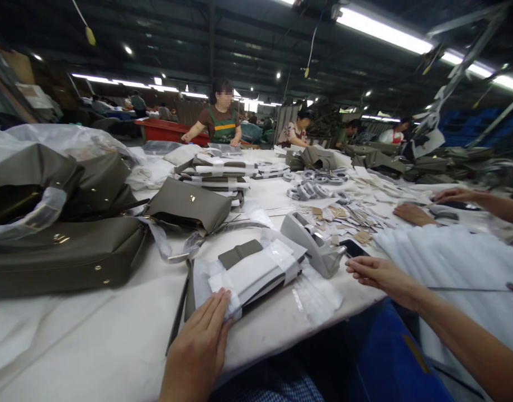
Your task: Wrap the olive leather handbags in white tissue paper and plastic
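My left hand (pixel 204 338) lies with fingers stretched out on the near edge of a folded dark olive bag wrapped in white paper (pixel 256 276). Clear tape (pixel 280 254) crosses the wrapping, and a small olive leather piece (pixel 240 253) rests on top. My right hand (pixel 380 277) is beside the cutting end of a grey tape dispenser (pixel 310 243). Its thumb and fingers are pinched together; what is between them is too small to make out. Clear plastic sleeves (pixel 317 293) lie between the bundle and the table's front edge.
Olive handbags (pixel 67 251) crowd the left, with a smaller olive bag (pixel 187 204) behind the bundle. Paper scraps (pixel 348 218), wrapped rings (pixel 309 190) and a dark phone (pixel 354 248) lie beyond the dispenser. White foam sheets (pixel 453 268) and another person's hands (pixel 413 214) are at right.
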### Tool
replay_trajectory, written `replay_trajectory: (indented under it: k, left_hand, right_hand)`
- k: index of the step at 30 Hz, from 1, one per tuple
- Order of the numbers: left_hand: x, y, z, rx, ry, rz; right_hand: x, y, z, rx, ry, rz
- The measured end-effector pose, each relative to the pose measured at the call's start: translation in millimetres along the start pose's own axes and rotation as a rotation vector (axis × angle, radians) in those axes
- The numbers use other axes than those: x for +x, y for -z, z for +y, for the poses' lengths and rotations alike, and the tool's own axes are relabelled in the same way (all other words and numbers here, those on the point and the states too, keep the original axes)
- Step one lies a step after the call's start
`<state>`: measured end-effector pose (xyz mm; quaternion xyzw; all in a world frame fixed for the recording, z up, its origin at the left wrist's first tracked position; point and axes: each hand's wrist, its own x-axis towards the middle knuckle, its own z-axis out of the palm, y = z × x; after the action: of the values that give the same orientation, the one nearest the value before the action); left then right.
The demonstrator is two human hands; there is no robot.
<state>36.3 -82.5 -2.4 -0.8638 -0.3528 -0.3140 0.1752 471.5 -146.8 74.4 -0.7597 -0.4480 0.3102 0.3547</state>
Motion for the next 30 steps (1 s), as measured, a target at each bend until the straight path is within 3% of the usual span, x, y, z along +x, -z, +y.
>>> replay_trajectory:
  k: [2, 6, 11, 15, 21, 26, 30]
  left_hand:
    - [0, 0.3, 0, -0.003, 0.003, -0.002]
    - [-1, 0.5, 0, -0.026, 0.012, 0.013]
    - [-2, 1.6, 3, -0.077, 0.083, 0.011]
    - [-1, 5.1, 6, -0.124, 0.124, 0.001]
    - [4, 6.0, 7, -0.211, 0.172, -0.03]
    - [3, 4.6, 10, -0.261, 0.229, -0.023]
    - [1, 4.1, 11, -0.304, 0.276, -0.019]
  right_hand:
    - [7, -3, 10, 0.016, -0.047, -0.039]
    - [1, 2, 10, -0.131, 0.066, -0.023]
    - [-28, -9, -38, -0.39, 0.335, -0.173]
    - [-31, -53, -106, -0.594, 0.652, -0.327]
    - [-5, -146, -196, -0.807, 1.025, -0.621]
    - [24, -214, -228, -1.017, 1.113, -0.775]
    - [41, -243, -235, -1.144, 1.102, -0.903]
